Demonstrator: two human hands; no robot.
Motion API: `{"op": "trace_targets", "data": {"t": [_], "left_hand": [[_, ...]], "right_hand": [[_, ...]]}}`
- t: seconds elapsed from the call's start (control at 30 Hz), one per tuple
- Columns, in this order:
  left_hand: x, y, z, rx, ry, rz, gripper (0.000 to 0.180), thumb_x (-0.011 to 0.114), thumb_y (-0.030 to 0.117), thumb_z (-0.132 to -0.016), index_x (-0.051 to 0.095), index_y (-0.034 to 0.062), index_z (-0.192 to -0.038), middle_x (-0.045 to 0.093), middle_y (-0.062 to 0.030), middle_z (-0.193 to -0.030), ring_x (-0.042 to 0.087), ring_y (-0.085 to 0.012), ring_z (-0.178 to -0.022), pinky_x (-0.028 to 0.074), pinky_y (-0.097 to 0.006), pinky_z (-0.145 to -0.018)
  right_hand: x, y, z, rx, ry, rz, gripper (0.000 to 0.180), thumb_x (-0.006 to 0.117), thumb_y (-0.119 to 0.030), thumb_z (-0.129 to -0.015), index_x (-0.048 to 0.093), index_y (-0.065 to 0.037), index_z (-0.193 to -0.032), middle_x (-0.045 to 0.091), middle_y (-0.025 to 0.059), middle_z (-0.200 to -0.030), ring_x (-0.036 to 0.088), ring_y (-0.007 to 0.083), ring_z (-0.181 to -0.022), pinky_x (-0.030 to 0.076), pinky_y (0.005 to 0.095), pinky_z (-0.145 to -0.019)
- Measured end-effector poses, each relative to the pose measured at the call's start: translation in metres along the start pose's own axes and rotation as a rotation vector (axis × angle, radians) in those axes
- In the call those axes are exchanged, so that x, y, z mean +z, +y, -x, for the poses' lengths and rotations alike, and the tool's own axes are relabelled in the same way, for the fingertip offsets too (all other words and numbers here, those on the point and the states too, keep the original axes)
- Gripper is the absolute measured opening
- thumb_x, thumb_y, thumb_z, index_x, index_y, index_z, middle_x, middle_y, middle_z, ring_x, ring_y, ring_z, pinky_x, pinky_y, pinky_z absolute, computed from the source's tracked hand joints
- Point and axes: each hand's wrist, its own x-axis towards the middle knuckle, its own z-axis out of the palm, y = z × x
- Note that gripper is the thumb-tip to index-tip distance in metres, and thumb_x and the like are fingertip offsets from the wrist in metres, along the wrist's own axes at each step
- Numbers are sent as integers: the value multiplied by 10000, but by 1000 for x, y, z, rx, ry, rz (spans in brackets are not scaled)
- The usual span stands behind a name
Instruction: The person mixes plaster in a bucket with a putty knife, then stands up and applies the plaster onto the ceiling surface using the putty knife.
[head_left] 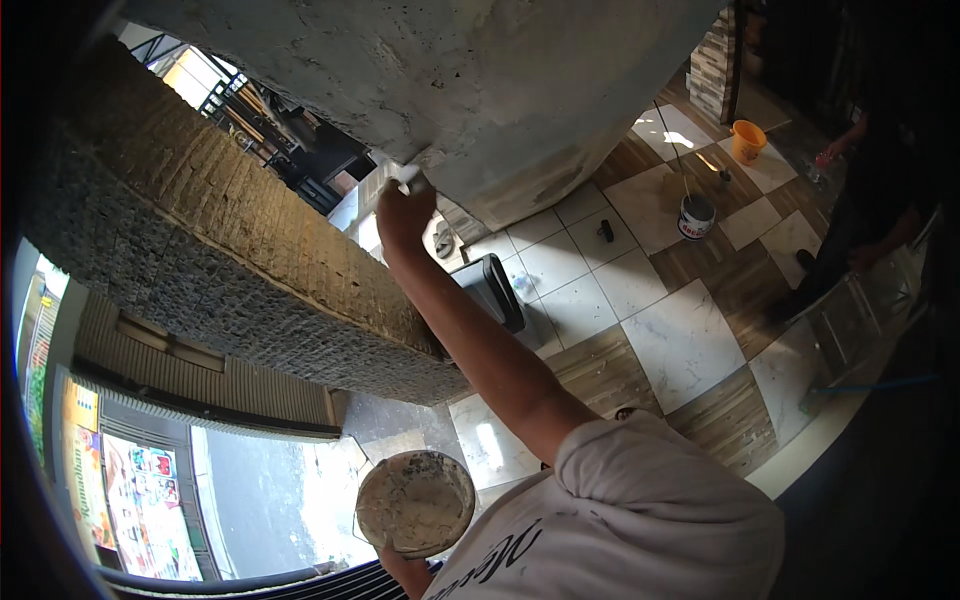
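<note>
Putty knife [408, 178], upper centre of the frame: a small pale blade, pressed against the lower edge of the plastered surface [480, 70]. The right hand [400, 215] holds it, arm raised, fingers closed around the handle. Most of the visible plaster looks already coated, grey-white and mottled, with rough patches left near the edge where the blade rests; judged from this, the work seems well advanced but unfinished. The blade carries traces of white compound. At lower centre, the left hand [405, 568] holds a round bowl [416, 502] from beneath, its inside smeared with pale filler; the fingers are mostly hidden, apparently closed on the base. To the left runs a textured stone-clad beam [200, 250]. Below lies a tiled floor [680, 340] with a dark bin [490, 290], a paint can [696, 215] and an orange bucket [748, 140]. Another person [860, 220] stands at the right edge.
</note>
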Motion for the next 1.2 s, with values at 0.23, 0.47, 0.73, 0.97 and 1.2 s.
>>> {"op": "trace_targets", "data": {"t": [0.23,0.47,0.73,0.97,1.2], "left_hand": [[53,55,47,451,54,-930,477,731,155,-727,554,-62,-1113,586,-188,-1119,553,-315,-1063,442,-387,-861],[47,38,21,-187,28,371,466,722,158,-735,556,-64,-1110,589,-190,-1112,557,-314,-1055,443,-388,-857],[35,21,18,-232,15,373,454,711,161,-744,558,-67,-1105,593,-193,-1103,561,-313,-1046,445,-388,-854],[33,21,13,-236,14,385,444,702,163,-751,560,-69,-1101,596,-195,-1096,565,-312,-1038,446,-389,-850],[21,19,16,-244,26,390,434,692,166,-759,562,-72,-1098,599,-197,-1088,569,-311,-1030,448,-390,-847]], "right_hand": [[-77,99,-5,47,92,421,276,519,-197,-831,620,39,-934,633,242,-850,631,365,-830,485,426,-735],[1,106,-50,-19,189,254,216,563,-107,-723,608,73,-833,632,247,-793,615,421,-788,474,472,-735],[-37,29,1,-190,-82,248,277,537,-133,-800,616,80,-960,620,245,-742,620,395,-734,475,442,-667],[-66,82,23,154,16,-89,200,581,-100,-808,597,83,-888,640,159,-800,608,219,-751,463,367,-687],[5,90,-13,-42,89,153,318,576,-179,-770,607,89,-937,640,246,-833,627,397,-801,474,452,-742]]}}
